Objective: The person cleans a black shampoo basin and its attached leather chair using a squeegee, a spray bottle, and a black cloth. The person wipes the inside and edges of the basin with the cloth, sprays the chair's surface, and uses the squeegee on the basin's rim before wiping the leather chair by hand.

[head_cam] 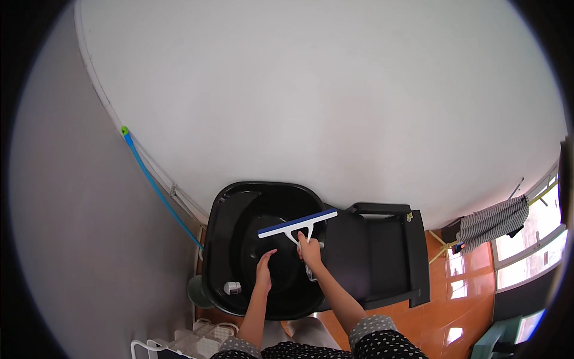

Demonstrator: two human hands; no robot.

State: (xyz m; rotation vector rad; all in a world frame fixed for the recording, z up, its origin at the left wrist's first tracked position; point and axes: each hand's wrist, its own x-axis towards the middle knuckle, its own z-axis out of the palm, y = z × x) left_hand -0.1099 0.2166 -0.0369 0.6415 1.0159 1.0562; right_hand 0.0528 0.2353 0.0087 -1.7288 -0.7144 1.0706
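My right hand (pixel 309 251) is closed around the handle of a white squeegee (pixel 312 218) with a blue blade edge. Its head slants over a black shampoo basin (pixel 242 211), the right end higher in the picture. Below the fist, the lower end of the handle appears clear or shiny. My left hand (pixel 264 271) is over the basin, left of the squeegee and apart from it; its fingers extend together and the thumb side is partly hidden. A chrome fitting (pixel 232 288) sits on the basin's near left rim.
Right of the basin stands a black salon chair (pixel 390 256). A blue pole (pixel 152 179) leans in the wall corner. A green bin (pixel 197 291) and a white wire rack (pixel 179 344) flank the basin's near left. A striped cloth (pixel 493 222) hangs over the orange tiled floor (pixel 466 278).
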